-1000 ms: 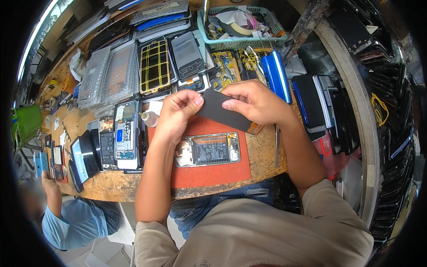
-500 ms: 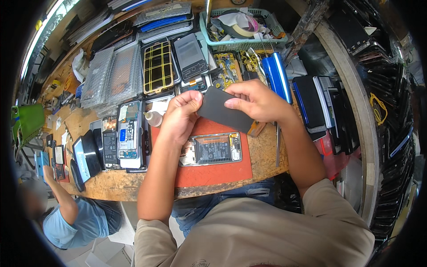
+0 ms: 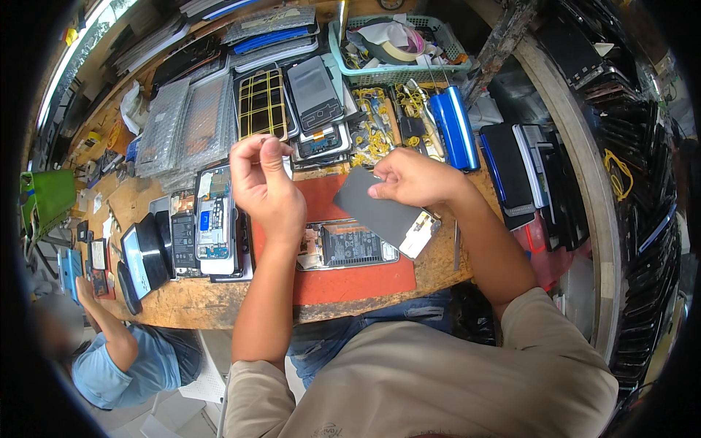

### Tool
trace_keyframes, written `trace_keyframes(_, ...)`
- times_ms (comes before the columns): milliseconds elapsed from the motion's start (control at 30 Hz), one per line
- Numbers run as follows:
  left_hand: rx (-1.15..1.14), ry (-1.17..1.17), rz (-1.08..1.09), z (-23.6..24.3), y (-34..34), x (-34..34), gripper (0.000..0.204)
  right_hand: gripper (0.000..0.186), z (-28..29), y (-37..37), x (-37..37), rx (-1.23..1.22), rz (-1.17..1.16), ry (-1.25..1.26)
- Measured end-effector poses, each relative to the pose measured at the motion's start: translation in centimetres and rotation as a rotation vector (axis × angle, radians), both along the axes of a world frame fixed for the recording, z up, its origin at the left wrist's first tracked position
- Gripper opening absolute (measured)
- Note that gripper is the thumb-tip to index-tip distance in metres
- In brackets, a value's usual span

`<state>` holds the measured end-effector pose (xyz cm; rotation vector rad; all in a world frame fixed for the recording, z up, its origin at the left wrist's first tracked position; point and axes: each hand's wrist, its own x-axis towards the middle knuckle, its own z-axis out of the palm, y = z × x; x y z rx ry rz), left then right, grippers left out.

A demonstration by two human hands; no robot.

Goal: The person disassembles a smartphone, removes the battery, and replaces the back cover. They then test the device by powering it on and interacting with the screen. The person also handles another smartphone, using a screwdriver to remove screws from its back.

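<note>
Between the thumb and fingers of my right hand (image 3: 420,179) is a phone screen panel (image 3: 376,208), its dark grey back up and a pale strip at its lower right end. It hangs tilted over the right end of an opened phone (image 3: 350,244). That phone lies on a red mat (image 3: 354,285), its black battery and copper-coloured parts bare. My left hand (image 3: 266,186) is raised apart from the panel, fingers curled in against the thumb; whatever they may pinch is too small to make out.
Opened phones (image 3: 214,219) stand stacked left of the mat. Behind lie bubble-wrapped packs (image 3: 197,120), yellow-banded phone frames (image 3: 261,106), a mint basket (image 3: 401,73) and a blue cylinder (image 3: 454,128). A co-worker (image 3: 128,365) in a blue shirt sits at the left.
My left hand has let go of the panel and moved left and up. In my right hand the panel has come down and right, its pale end strip now showing.
</note>
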<state>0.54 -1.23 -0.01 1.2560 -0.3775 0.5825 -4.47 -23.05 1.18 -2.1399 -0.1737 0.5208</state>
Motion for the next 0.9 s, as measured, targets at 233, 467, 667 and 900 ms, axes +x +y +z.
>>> trace_keyframes(233,0.296,0.131,-0.188,-0.1,-0.7,-0.9,0.01,0.034,1.6,0.4,-0.6,-0.311,-0.145,-0.295)
trace_keyframes(467,0.769,0.178,-0.203,-0.4,-1.4,-1.9,0.014,0.011,0.8,1.7,-0.2,0.262,-0.228,-0.631)
trace_keyframes(667,0.824,0.138,-0.245,0.2,-1.5,-2.1,0.013,0.008,0.6,1.1,-0.3,0.193,-0.139,-0.681)
trace_keyframes(900,0.777,0.164,-0.286,0.0,-1.3,-2.0,0.01,0.009,1.4,1.4,-0.6,0.212,-0.227,-0.6)
